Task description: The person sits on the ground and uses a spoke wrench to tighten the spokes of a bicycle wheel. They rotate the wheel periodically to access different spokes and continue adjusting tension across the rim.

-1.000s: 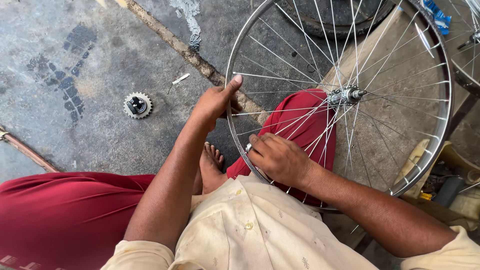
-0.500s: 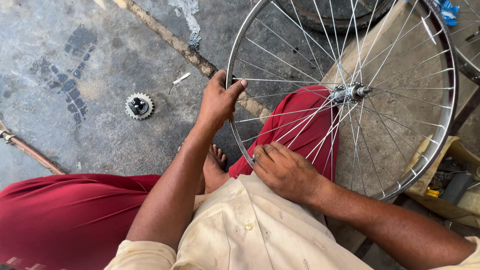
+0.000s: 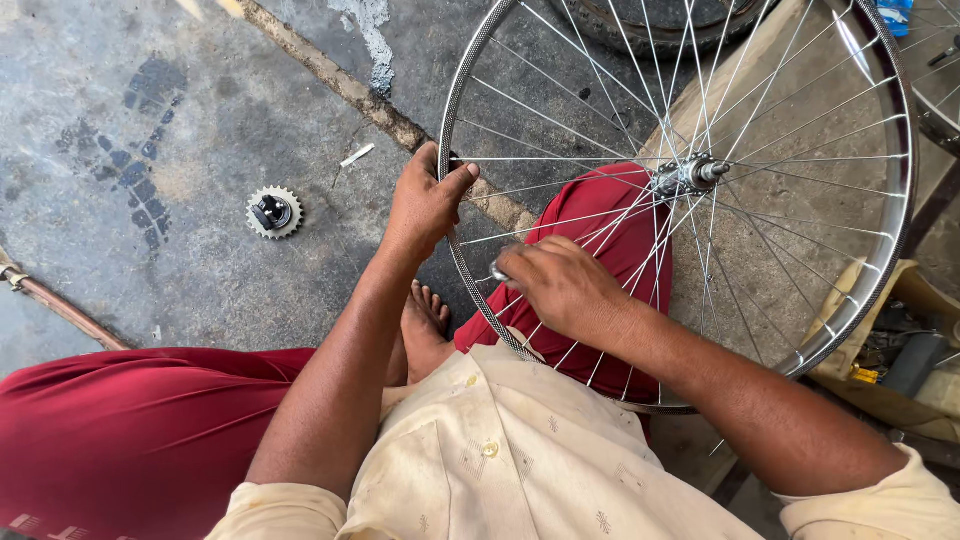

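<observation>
A bare bicycle wheel with a shiny metal rim and thin spokes stands tilted over my red-trousered lap. Its hub sits above my right knee. My left hand grips the rim on its left side, thumb hooked over the edge. My right hand reaches among the spokes near the lower left of the rim and holds a small silvery tool at a spoke end. What kind of tool it is stays hidden under my fingers.
A small toothed sprocket lies on the concrete floor to the left. A rusty rod crosses the floor at far left. A black tyre lies behind the wheel. A cardboard box with parts sits at right.
My left hand has shifted slightly along the rim, and my right hand has stayed at the spokes near the rim. The wheel has barely moved.
</observation>
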`<state>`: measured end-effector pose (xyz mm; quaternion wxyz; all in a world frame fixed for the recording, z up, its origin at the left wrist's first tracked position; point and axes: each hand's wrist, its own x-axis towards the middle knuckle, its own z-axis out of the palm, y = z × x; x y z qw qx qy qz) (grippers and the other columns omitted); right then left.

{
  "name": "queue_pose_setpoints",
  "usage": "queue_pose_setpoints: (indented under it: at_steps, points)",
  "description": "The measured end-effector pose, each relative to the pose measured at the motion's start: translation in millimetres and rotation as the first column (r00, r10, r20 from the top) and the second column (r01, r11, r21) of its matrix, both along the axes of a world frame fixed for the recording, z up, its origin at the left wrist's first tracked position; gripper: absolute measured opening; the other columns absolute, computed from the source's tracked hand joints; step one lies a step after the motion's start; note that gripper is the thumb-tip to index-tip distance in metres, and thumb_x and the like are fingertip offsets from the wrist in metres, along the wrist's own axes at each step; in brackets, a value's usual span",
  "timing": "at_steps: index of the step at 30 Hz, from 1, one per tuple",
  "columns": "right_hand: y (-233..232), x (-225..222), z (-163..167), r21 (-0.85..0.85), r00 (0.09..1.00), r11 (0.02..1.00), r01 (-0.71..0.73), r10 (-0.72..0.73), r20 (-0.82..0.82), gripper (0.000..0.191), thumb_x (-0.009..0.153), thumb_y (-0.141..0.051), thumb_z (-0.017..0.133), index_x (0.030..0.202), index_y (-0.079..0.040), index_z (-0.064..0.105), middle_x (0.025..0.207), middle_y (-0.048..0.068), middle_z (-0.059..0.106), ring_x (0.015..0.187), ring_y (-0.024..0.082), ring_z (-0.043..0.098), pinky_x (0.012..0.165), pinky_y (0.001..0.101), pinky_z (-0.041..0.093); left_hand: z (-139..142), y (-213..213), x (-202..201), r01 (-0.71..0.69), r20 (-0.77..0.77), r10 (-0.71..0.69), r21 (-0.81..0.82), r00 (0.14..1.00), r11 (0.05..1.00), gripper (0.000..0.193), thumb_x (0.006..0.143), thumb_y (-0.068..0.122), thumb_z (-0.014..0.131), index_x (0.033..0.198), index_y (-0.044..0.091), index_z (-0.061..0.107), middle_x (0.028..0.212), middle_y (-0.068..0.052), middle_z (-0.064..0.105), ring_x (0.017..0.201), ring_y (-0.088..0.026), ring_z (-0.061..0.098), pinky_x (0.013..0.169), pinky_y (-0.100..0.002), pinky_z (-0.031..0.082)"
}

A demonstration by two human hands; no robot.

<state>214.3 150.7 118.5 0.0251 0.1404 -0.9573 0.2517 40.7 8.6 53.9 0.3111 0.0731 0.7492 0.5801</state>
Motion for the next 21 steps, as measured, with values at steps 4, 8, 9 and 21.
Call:
queue_pose_setpoints:
  at_steps: [4,8,9,21]
  points:
    - [-2,-8,-4,0.073,0.978,0.995,0.070,-0.083,0.194,0.012,0.091,-0.010,0.067,0.103,-0.007,0.065,0.083,0.009,0.068,0.084,0.029,0.068,0.080,0.0450,0.053,-1,1,0,-0.004,0.022,0.003,0.021,1.000,1.000,0.026,0.092,0.025,0.074,0.097,0.005,0.057,0.068,-0.002,0.060,0.048,-0.010,0.055,0.042,-0.030,0.045]
    - [-13,-11,-1,-0.050,0.980,0.988,0.144,-0.135,0.149,0.009,0.094,-0.011,0.068,0.102,-0.007,0.064,0.083,0.010,0.067,0.082,0.030,0.068,0.074,0.0456,0.053,-1,0,-1,0.008,0.004,-0.008,0.029,1.000,1.000,0.027,0.093,0.025,0.074,0.098,0.005,0.057,0.069,-0.002,0.061,0.049,-0.009,0.055,0.043,-0.029,0.045]
    - [-15,-10,0,-0.101,0.989,0.988,0.119,-0.110,0.095,0.011,0.094,-0.012,0.068,0.103,-0.006,0.063,0.087,0.010,0.067,0.082,0.030,0.068,0.075,0.0456,0.054,-1,1,-1,0.013,0.005,-0.013,0.034,1.000,0.999,0.026,0.093,0.024,0.073,0.098,0.005,0.057,0.069,-0.002,0.062,0.049,-0.009,0.055,0.043,-0.029,0.045]
    - [-4,-20,16,-0.255,0.923,0.952,0.168,-0.061,0.381,0.018,0.090,-0.013,0.074,0.100,-0.003,0.063,0.091,0.008,0.071,0.084,0.026,0.073,0.073,0.0396,0.058,5,2,1,0.017,-0.002,-0.017,0.024,1.000,1.000,0.024,0.093,0.023,0.073,0.100,0.005,0.058,0.067,-0.002,0.059,0.049,-0.009,0.055,0.043,-0.028,0.045]
